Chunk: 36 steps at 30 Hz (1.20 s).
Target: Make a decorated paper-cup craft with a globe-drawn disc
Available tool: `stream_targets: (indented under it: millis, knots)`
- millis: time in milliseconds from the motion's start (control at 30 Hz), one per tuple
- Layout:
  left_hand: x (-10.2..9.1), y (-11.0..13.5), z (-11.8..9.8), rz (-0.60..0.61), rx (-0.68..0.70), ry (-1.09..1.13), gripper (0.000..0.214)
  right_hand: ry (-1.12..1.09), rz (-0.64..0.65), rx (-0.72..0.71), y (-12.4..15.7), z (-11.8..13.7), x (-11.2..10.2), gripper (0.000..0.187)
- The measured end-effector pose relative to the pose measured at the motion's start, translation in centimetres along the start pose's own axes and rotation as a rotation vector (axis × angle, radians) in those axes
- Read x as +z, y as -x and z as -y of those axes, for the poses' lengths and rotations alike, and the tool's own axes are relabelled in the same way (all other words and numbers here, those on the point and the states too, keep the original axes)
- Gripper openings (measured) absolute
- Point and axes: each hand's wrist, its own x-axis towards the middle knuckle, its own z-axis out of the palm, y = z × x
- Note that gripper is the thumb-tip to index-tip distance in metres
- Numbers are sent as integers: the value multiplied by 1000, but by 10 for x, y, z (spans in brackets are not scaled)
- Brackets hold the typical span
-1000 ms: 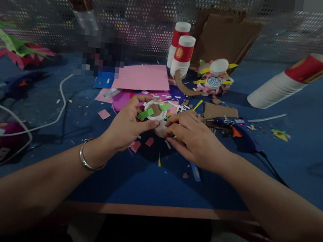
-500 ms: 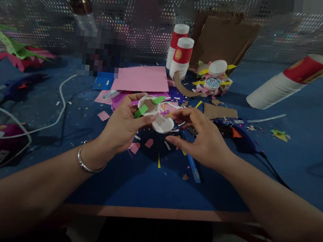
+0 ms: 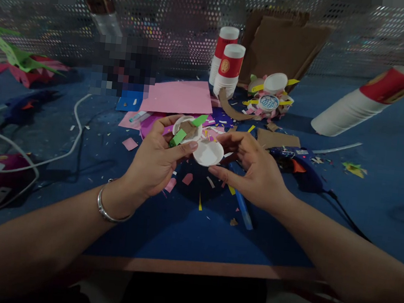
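Note:
My left hand point(image 3: 159, 152) is closed around a cut-down paper cup point(image 3: 188, 130), its thumb along the near side. A brown cardboard piece lies in the cup, and green paper strips point(image 3: 179, 138) stick out from it. Against the cup's near right side is a white paper disc point(image 3: 208, 153), tilted like an open lid; how they join is hidden by my thumb. My right hand point(image 3: 248, 168) is curved around the disc's right side, thumb and fingers apart. Whether it touches the disc is unclear.
Red-and-white paper cup stacks point(image 3: 230, 71) stand at the back, beside a decorated cup piece point(image 3: 269, 101). Another stack point(image 3: 359, 107) leans at right. A blue glue gun point(image 3: 303, 173) with its cord lies right. Pink paper point(image 3: 178, 97), scraps and a blue pen-like stick point(image 3: 242, 203) lie about.
The white disc has shifted slightly right and shows more of its face. My left hand and the cup have barely moved; my right hand keeps its curved pose.

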Motion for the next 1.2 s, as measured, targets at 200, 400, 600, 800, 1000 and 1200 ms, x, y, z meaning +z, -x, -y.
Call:
stream_targets:
  millis: [200,400,600,800,1000,1200]
  knots:
    - [0,2,0,1,-39,19,73,-4,-18,-31,3,3,-1,52]
    - [1,2,0,-6,-56,22,70,-43,-51,-39,4,8,2,47]
    - [-3,-2,4,-21,-28,-11,66,43,-44,-87,4,12,-4,46]
    - [-13,-6,8,153,77,-317,59,264,-63,-145,2,15,-13,46]
    - [-13,-4,10,232,110,-386,58,375,3,-151,0,20,-20,38]
    - [-16,-8,16,265,164,-448,57,374,81,-132,-1,26,-28,33]
